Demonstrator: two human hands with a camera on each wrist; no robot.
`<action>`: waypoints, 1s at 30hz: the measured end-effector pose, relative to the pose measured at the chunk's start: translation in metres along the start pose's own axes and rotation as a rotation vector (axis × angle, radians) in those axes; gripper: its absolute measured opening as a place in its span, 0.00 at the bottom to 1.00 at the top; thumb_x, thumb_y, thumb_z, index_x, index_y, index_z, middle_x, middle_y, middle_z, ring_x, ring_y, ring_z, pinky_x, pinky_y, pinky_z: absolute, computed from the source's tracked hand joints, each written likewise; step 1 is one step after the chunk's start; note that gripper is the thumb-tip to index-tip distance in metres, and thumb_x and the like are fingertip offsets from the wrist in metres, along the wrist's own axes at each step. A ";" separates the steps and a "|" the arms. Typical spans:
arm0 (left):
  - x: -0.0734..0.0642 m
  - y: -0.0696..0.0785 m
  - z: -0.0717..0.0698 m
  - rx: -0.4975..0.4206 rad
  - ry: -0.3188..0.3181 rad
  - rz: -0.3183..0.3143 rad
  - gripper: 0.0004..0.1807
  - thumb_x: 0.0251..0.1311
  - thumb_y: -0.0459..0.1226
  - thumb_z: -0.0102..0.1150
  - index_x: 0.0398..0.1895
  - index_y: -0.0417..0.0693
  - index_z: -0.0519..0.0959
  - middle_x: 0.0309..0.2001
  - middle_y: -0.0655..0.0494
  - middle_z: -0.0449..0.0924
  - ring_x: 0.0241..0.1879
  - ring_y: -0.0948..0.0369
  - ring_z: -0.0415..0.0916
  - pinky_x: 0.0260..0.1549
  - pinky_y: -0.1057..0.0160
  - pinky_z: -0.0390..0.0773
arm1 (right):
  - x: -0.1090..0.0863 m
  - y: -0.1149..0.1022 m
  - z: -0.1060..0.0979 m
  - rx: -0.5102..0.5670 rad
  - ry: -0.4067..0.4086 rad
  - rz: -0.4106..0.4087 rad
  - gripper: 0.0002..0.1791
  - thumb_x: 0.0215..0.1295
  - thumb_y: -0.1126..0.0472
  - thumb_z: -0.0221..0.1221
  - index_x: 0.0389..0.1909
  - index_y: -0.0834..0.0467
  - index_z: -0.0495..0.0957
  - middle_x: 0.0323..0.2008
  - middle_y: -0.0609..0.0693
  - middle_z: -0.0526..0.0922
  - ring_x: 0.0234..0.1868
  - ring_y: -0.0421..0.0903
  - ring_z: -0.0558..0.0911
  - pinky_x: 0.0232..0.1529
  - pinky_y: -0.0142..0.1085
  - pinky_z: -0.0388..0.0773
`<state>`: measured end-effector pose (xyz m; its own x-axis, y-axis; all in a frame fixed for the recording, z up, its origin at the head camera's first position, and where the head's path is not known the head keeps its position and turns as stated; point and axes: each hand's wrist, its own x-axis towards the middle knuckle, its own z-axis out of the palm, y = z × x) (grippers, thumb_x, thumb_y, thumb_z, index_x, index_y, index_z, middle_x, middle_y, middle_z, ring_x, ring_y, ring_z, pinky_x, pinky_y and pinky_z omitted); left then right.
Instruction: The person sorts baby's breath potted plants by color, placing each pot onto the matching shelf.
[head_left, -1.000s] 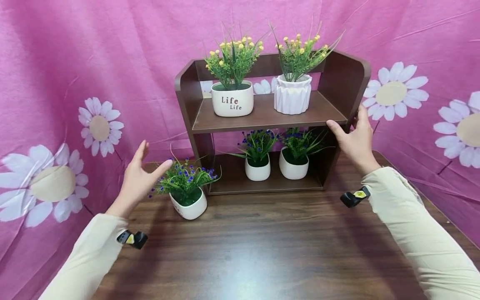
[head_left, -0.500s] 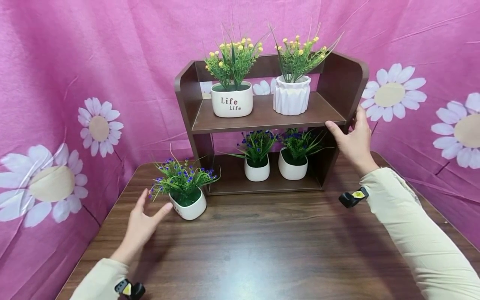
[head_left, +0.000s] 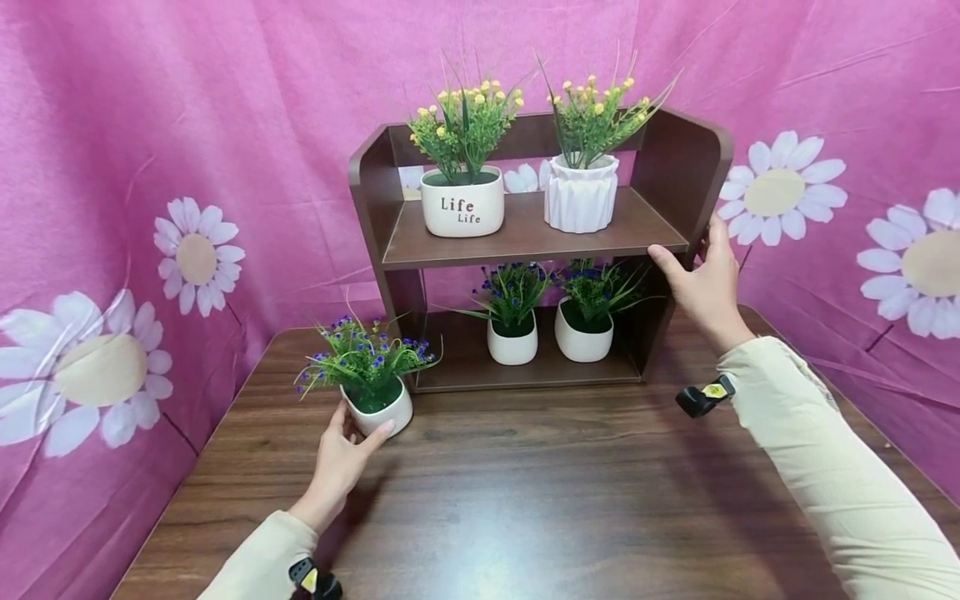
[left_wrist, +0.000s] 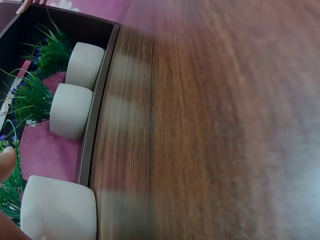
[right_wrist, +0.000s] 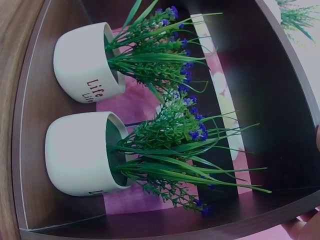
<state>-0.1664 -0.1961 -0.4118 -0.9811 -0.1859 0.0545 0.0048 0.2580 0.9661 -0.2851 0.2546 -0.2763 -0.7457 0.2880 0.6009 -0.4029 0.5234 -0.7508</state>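
My left hand (head_left: 337, 462) is at a white pot of artificial blue flowers (head_left: 378, 408) standing on the table left of the shelf, thumb across the pot's front and fingers at its left side. My right hand (head_left: 705, 287) grips the right side of a dark brown two-tier shelf (head_left: 525, 246), thumb on the middle board's edge and fingers behind the side panel. On the lower tier stand two white pots with blue flowers, a left one (head_left: 513, 346) and a right one (head_left: 585, 337). The upper tier holds a "Life" pot (head_left: 463, 208) and a ribbed white pot (head_left: 581, 200), both with yellow flowers.
The wood-grain table (head_left: 525, 483) stretches in front of the shelf. A pink cloth (head_left: 300, 100) printed with large white daisies hangs behind and at both sides, close to the table edges.
My left hand has come down and then moved right to the pot on the table, its thumb now against the front. The right hand keeps its grip on the shelf.
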 end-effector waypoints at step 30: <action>0.026 -0.015 0.014 0.002 0.237 0.012 0.42 0.55 0.34 0.67 0.69 0.32 0.55 0.63 0.34 0.65 0.62 0.46 0.63 0.61 0.50 0.63 | -0.001 0.002 0.000 0.015 0.007 -0.020 0.38 0.57 0.55 0.67 0.68 0.52 0.62 0.58 0.58 0.75 0.57 0.42 0.74 0.59 0.34 0.70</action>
<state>-0.1942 -0.1918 -0.4287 -0.9079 -0.4005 0.1237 0.0154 0.2631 0.9646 -0.2855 0.2553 -0.2781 -0.7339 0.2833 0.6173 -0.4254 0.5169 -0.7429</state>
